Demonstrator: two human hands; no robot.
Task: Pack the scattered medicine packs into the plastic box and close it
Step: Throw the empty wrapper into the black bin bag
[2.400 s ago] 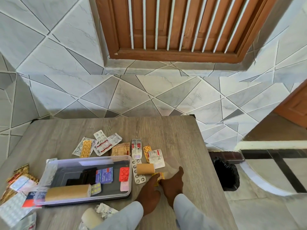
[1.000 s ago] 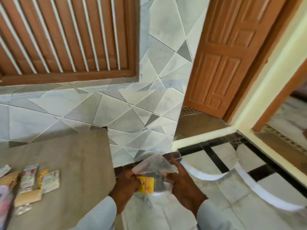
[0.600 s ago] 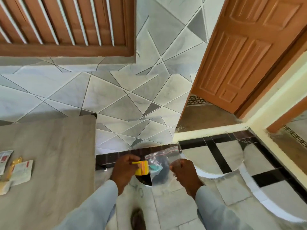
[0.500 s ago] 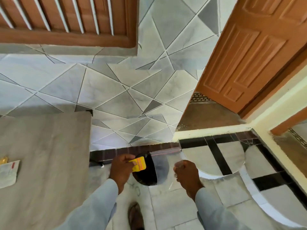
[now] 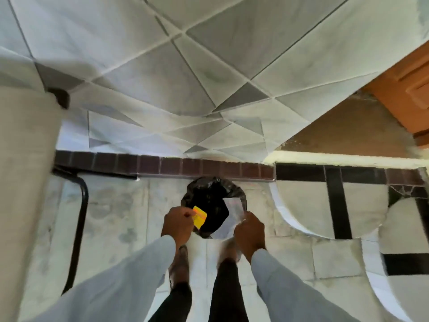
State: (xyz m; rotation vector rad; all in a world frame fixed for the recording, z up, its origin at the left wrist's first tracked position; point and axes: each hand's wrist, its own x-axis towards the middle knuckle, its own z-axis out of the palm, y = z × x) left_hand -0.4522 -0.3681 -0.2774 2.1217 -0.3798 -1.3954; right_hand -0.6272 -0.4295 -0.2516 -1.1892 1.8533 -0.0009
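Left hand (image 5: 177,223) pinching yellow medicine pack (image 5: 200,216), right hand (image 5: 249,231) clamped on clear bag (image 5: 234,208), both over black bin (image 5: 210,206), likely for discarding.

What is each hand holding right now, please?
Left hand: closed on a yellow medicine pack.
Right hand: closed on a clear plastic bag, above the black bin bag.

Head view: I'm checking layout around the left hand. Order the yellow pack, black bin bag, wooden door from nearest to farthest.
1. Yellow pack, pinched in the left hand.
2. Black bin bag, on the floor just beyond it.
3. Wooden door, far upper right.
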